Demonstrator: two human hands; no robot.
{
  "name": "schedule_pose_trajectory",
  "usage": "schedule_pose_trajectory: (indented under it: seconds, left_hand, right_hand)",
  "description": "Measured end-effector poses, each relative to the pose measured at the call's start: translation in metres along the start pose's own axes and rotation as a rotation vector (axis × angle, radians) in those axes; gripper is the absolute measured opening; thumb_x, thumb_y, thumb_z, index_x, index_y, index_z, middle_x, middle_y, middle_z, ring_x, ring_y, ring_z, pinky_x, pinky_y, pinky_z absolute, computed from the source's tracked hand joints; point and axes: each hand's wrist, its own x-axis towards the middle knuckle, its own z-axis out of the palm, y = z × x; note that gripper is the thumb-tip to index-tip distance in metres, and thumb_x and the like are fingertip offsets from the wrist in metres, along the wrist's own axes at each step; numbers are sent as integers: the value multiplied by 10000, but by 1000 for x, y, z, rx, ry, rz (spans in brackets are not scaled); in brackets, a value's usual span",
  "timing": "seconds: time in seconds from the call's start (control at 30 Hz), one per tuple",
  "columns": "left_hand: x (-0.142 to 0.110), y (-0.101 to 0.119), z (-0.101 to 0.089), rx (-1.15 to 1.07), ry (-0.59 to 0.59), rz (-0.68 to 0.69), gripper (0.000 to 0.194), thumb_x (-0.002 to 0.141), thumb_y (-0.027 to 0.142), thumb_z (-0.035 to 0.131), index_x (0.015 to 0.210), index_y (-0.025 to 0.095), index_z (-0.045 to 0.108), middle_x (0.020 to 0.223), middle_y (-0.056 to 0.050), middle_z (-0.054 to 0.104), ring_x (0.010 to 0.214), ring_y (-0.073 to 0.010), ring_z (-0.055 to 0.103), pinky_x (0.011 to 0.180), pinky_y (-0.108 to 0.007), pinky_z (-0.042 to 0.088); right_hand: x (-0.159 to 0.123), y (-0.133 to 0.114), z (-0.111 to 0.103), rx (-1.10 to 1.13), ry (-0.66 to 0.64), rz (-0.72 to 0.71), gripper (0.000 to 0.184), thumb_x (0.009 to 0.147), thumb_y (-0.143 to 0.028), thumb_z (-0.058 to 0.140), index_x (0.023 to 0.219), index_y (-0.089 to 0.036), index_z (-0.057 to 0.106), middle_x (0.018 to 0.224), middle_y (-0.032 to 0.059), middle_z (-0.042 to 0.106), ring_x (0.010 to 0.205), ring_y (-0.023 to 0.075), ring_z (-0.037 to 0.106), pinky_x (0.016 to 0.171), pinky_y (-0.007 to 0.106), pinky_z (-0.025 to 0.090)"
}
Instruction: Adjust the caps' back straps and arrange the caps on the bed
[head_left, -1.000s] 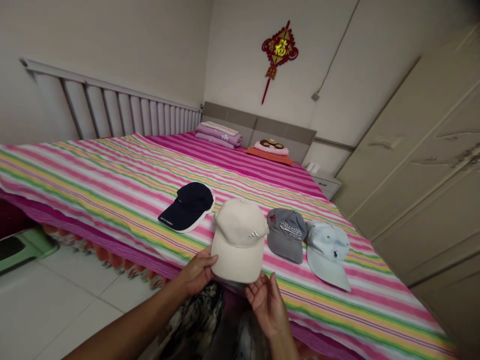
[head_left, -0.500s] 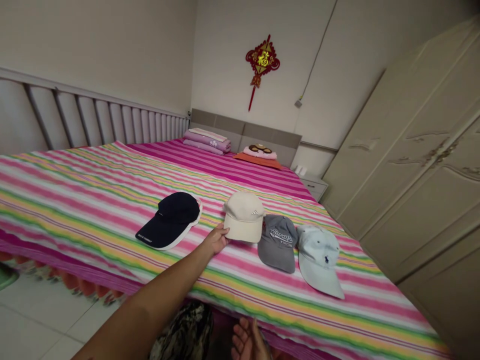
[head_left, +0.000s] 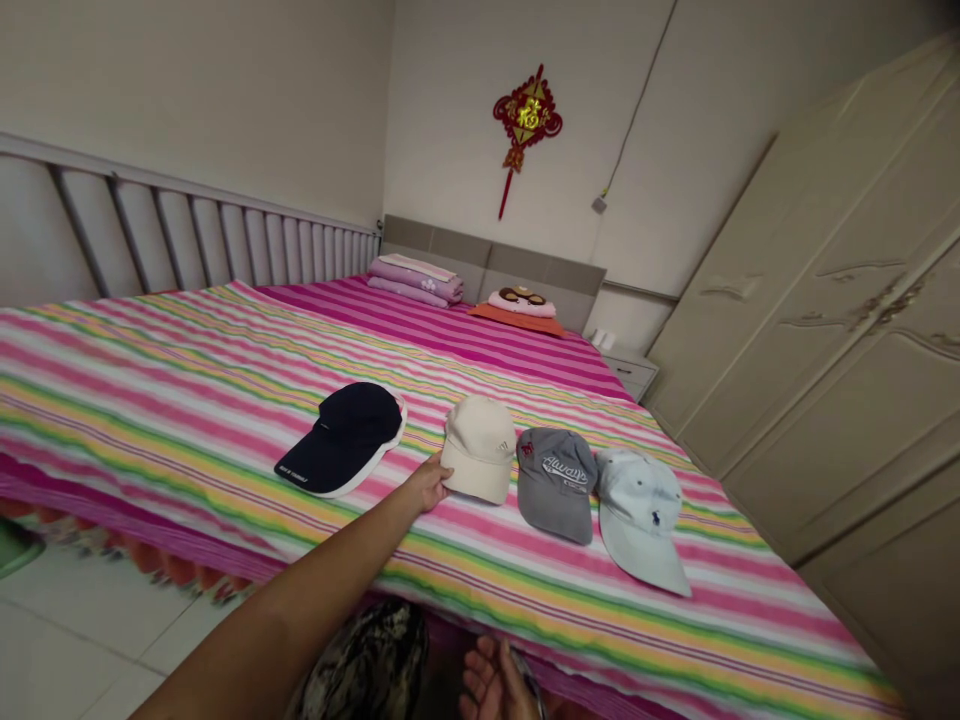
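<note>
My left hand (head_left: 430, 482) pinches the brim edge of a cream baseball cap (head_left: 478, 448) on the striped bedspread (head_left: 187, 400). To its left lies a navy cap (head_left: 352, 435) with white trim, its brim pointing toward the lower left. A grey cap (head_left: 556, 488) with white lettering sits just right of the cream one. Beside that, a pale blue cap (head_left: 643, 515) with a small dark emblem overlaps or touches the grey cap's edge. My right hand (head_left: 496, 682) hangs at the bed's near edge, palm up, fingers loosely bent and apart, holding nothing.
Folded purple bedding (head_left: 414, 280) and an orange pillow (head_left: 517, 318) lie by the headboard (head_left: 435, 240). A wardrobe (head_left: 825, 330) stands on the right, a small nightstand (head_left: 628, 372) beyond the bed. Along the left wall runs a radiator (head_left: 210, 235).
The cream cap has shifted slightly left and toward me with my left hand, opening a small gap to the grey cap. My right hand has stayed about where it was.
</note>
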Motion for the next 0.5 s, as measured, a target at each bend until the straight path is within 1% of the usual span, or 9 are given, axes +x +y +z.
schedule_pose_trajectory:
  seconds: [0.17, 0.3, 0.4, 0.5]
  left_hand:
    - [-3, -1, 1, 26, -2, 12, 645, 609, -82, 449, 1191, 196, 449, 931, -81, 639, 670, -171, 627, 597, -287, 498]
    - [-6, 0, 0, 59, -2, 7, 650, 619, -82, 429, 1212, 186, 420, 914, -82, 644, 673, -163, 625, 622, -288, 504]
    - [-11, 3, 0, 98, -15, -9, 615, 625, -82, 423, 1188, 166, 444, 881, -86, 645, 664, -164, 623, 625, -287, 504]
    - [-15, 4, 1, 151, -5, -4, 594, 636, -83, 413, 1180, 152, 446, 869, -84, 641, 663, -158, 620, 618, -273, 502]
  right_hand:
    - [0, 0, -1, -19, -4, 1, 378, 434, -431, 801, 683, -190, 650, 598, 12, 677, 536, 137, 601, 497, 229, 420]
    - [0, 0, -3, -22, -5, -9, 393, 432, -454, 795, 694, -197, 656, 620, 15, 684, 544, 132, 601, 506, 231, 432]
    - [0, 0, -3, -17, -12, -6, 385, 435, -454, 794, 684, -196, 657, 615, 15, 683, 537, 129, 597, 507, 233, 433]
    - [0, 1, -3, -6, -29, -16, 363, 476, -446, 784, 702, -192, 657, 629, 20, 687, 550, 128, 602, 515, 233, 431]
